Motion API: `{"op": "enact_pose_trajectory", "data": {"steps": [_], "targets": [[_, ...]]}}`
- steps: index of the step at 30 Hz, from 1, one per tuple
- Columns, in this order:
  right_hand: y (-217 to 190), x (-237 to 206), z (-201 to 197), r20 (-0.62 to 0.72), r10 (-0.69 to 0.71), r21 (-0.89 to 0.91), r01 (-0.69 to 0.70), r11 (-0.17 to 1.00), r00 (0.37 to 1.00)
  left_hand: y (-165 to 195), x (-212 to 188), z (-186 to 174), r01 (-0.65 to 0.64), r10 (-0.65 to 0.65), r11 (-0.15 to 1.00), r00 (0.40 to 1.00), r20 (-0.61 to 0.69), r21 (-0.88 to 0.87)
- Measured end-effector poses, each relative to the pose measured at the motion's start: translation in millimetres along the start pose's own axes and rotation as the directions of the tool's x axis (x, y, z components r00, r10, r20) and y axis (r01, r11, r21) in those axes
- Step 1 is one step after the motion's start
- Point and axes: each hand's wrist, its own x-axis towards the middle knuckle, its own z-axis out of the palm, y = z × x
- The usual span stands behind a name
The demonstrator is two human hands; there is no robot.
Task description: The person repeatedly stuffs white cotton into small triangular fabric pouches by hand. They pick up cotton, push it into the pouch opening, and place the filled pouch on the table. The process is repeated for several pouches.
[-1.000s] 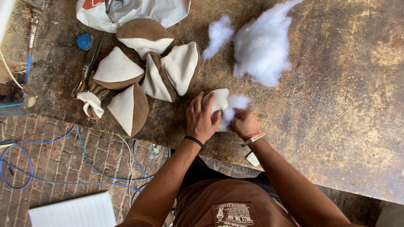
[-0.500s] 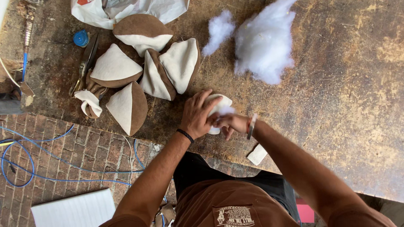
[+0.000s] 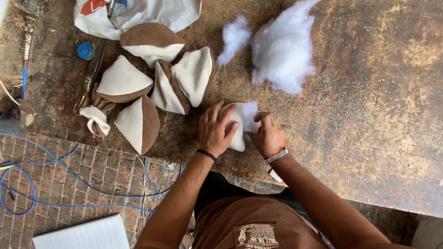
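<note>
Left hand (image 3: 216, 131) now clamps the cream pouch (image 3: 235, 122) flat on the counter (image 3: 369, 115) — right hand (image 3: 267, 136) pinches white stuffing (image 3: 250, 115) in at 3 o'clock — it's filling up

Left hand (image 3: 216, 131) gripping cream pouch (image 3: 236, 124), right hand (image 3: 267, 136) pinching stuffing (image 3: 250, 115)

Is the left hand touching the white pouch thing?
Touching. The head view shows the left hand lying flat on the white pouch, its fingers spread over the cloth with no gap, while the right hand pinches white stuffing at its opening.
</note>
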Motion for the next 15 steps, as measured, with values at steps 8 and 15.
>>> {"op": "enact_pose_trajectory", "data": {"steps": [8,15], "targets": [[17,-20,32,0.797,0.332,0.383,-0.847,0.370,0.505,1,-2,8,0.029,-0.029,0.995,1.000,0.003,0.097],[26,66,26,0.993,0.002,0.106,-0.890,0.444,0.120,-8,4,12,0.027,-0.032,0.997,0.997,0.063,0.076]]}}
